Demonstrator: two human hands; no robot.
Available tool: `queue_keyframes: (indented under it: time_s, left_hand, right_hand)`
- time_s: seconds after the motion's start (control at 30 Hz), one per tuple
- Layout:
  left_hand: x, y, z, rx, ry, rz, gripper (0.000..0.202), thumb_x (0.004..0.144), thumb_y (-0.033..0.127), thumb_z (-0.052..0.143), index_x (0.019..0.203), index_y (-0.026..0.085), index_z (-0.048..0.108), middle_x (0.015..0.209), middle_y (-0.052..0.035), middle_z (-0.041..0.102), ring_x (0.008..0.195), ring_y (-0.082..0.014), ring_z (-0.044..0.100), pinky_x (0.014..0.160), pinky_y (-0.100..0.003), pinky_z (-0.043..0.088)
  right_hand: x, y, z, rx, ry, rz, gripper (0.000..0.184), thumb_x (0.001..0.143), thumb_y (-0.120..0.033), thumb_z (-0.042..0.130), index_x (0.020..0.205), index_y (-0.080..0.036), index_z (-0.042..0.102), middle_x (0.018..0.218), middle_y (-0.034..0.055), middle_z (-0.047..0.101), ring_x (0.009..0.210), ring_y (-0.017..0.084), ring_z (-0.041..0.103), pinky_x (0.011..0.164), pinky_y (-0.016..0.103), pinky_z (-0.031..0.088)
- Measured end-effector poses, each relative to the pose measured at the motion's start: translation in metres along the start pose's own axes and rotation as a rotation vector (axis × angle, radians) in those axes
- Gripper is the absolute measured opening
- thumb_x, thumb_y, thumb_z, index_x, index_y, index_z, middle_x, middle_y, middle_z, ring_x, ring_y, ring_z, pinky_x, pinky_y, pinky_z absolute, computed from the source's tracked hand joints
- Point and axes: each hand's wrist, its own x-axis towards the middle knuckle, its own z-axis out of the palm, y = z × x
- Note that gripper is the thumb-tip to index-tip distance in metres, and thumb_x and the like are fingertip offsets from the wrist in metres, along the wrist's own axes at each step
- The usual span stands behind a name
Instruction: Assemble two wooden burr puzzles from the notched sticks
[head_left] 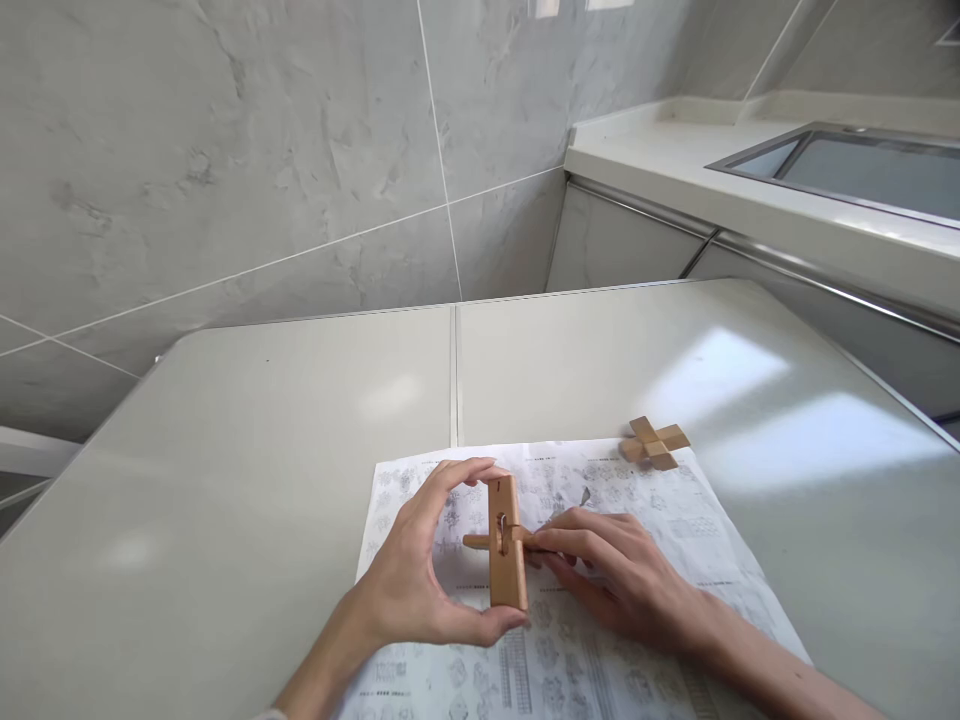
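Note:
My left hand (pixel 420 570) grips a flat wooden puzzle piece (pixel 508 580) by its two ends, thumb at the near end and fingers at the far end. The piece has a slot in its middle and a small dark mark near the top. A narrower wooden stick (pixel 476 542) passes crosswise at the slot and shows on the left side. On the right side, the fingers of my right hand (pixel 622 570) pinch the stick's other end. Both pieces are held above a printed sheet (pixel 420 662); how deep they interlock is hidden.
Several wooden pieces joined in a cross (pixel 654 444) rest at the sheet's far right corner. The pale table (pixel 300 430) has a seam running away from me. Behind it stand a grey tiled wall (pixel 300 150) and, at right, a white counter (pixel 652 150) with a sink (pixel 862 165).

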Motion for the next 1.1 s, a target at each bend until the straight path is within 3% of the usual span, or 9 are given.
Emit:
queue_keyframes:
  time_s: [0.33,0.47,0.6,0.97,1.1]
  left_hand:
    - [0.001,0.015,-0.003,0.166,-0.076,-0.013,0.116,0.060,0.019,0.092,0.155,0.040,0.031,0.149,-0.0063,0.055,0.138,-0.0335,0.053,0.117,-0.051,0.048]
    - [0.000,0.015,0.000,0.190,-0.169,-0.073,0.116,0.065,0.023,0.093,0.158,0.043,0.026,0.151,-0.0064,0.054,0.143,-0.0350,0.050,0.117,-0.056,0.049]
    - [0.001,0.011,0.002,0.111,-0.211,-0.074,0.110,0.069,0.027,0.094,0.157,0.044,0.029,0.148,-0.0062,0.055,0.140,-0.0335,0.053,0.110,-0.053,0.057]
    - [0.003,0.005,0.016,-0.025,-0.147,-0.168,0.099,0.076,0.045,0.093,0.157,0.037,0.037,0.155,-0.0129,0.052,0.138,-0.0370,0.056,0.105,-0.051,0.061]
    - [0.002,0.004,0.017,-0.029,-0.107,-0.161,0.102,0.072,0.043,0.095,0.156,0.035,0.037,0.152,-0.0124,0.055,0.131,-0.0341,0.061,0.104,-0.051,0.061]
  right_hand:
    - [-0.002,0.001,0.001,-0.005,-0.002,-0.041,0.031,0.103,-0.005,0.060,0.130,-0.019,0.062,0.100,0.0063,0.079,0.075,0.016,0.075,0.059,0.027,0.058]
    - [-0.004,0.001,0.003,0.009,0.004,-0.025,0.027,0.104,-0.009,0.061,0.128,-0.021,0.062,0.100,0.0058,0.077,0.079,0.017,0.077,0.061,0.027,0.061]
    - [-0.006,0.001,0.004,0.041,-0.006,0.005,0.026,0.104,-0.010,0.062,0.126,-0.022,0.061,0.100,0.0063,0.076,0.080,0.019,0.077,0.063,0.030,0.063]
    - [-0.002,0.000,0.006,0.360,0.071,0.229,0.020,0.103,-0.012,0.062,0.117,-0.026,0.064,0.095,0.0032,0.073,0.082,0.017,0.074,0.067,0.027,0.060]
    - [-0.002,0.000,0.008,0.406,0.086,0.279,0.015,0.103,-0.014,0.064,0.111,-0.027,0.065,0.093,0.0025,0.072,0.079,0.017,0.073,0.063,0.026,0.058]
